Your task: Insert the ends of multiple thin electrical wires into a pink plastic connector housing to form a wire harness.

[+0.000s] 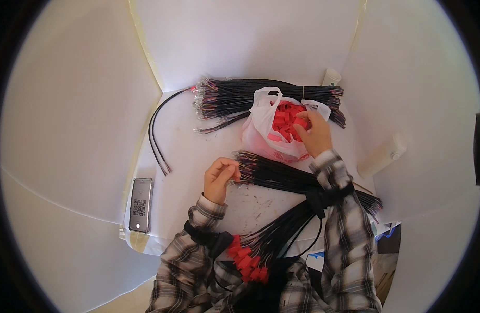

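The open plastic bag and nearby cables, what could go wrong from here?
The right hand is among the red pieces, so withdrawing might tip the plastic bag and spill some. The cables with red ends overhang the table and could slip off. The phone near the table's left edge might get knocked off.

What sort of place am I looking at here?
Probably a small cable-assembly workstation: bundles of black cables lie on a white table, a plastic bag of small red pieces sits among them, and pale panels screen the table in.
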`<state>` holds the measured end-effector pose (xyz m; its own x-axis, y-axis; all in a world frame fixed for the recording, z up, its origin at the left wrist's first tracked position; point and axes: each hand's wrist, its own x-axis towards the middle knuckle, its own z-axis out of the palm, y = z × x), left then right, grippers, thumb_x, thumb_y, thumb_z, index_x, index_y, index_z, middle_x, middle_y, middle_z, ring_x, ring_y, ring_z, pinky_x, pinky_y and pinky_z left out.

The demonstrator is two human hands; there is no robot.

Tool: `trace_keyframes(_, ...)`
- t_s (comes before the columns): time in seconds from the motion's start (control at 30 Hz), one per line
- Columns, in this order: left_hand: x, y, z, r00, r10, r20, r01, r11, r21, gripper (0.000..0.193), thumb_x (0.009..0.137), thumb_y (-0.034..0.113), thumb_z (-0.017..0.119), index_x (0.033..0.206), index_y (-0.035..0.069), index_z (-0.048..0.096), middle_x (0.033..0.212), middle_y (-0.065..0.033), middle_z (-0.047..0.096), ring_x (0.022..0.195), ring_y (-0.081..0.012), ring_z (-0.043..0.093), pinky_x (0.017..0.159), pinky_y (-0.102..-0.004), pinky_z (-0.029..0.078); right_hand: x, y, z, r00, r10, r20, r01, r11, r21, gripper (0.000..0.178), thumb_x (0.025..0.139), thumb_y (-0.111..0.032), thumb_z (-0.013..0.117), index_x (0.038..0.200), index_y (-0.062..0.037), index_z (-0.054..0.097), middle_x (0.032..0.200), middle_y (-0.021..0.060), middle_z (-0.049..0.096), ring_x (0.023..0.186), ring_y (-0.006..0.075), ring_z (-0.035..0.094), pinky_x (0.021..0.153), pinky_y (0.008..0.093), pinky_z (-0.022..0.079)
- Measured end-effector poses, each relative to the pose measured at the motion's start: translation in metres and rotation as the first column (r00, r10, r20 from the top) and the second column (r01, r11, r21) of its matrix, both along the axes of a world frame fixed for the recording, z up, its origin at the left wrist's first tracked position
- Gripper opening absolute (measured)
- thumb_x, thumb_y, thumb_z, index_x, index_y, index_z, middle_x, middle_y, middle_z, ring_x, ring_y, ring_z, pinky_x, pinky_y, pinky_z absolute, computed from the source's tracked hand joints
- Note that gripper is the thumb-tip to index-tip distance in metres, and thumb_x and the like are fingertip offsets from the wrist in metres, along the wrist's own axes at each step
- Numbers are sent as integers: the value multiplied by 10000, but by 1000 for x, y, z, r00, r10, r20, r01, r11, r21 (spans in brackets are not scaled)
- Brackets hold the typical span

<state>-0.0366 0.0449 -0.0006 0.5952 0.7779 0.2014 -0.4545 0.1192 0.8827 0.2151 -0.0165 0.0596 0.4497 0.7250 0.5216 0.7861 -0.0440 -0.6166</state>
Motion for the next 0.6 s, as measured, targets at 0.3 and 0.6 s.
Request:
trace_keyframes(0.3, 15, -14, 18, 815, -577, -46, 579, 811, 83, 275, 808, 93, 555, 1052, 26, 447, 842, -78, 541, 651, -116, 507, 591, -249, 442, -91, -78, 32, 876, 482, -35, -481, 876, 24, 252, 621, -28, 682, 842, -35, 562, 777, 87, 534, 737, 254, 534, 654, 315, 436)
trace_keyframes(0.6, 12, -15, 12, 909, -361, -207, 391, 911, 128, 210, 765, 45, 597, 907, 41, 442, 823, -97, 576, 626, -113, 522, 552, -246, 438, -92, -68, -21, 797, 551, -248, -509, 833, 216, 279, 629, -2, 676, 874, -32, 545, 817, 73, 552, 729, 192, 551, 645, 277, 443)
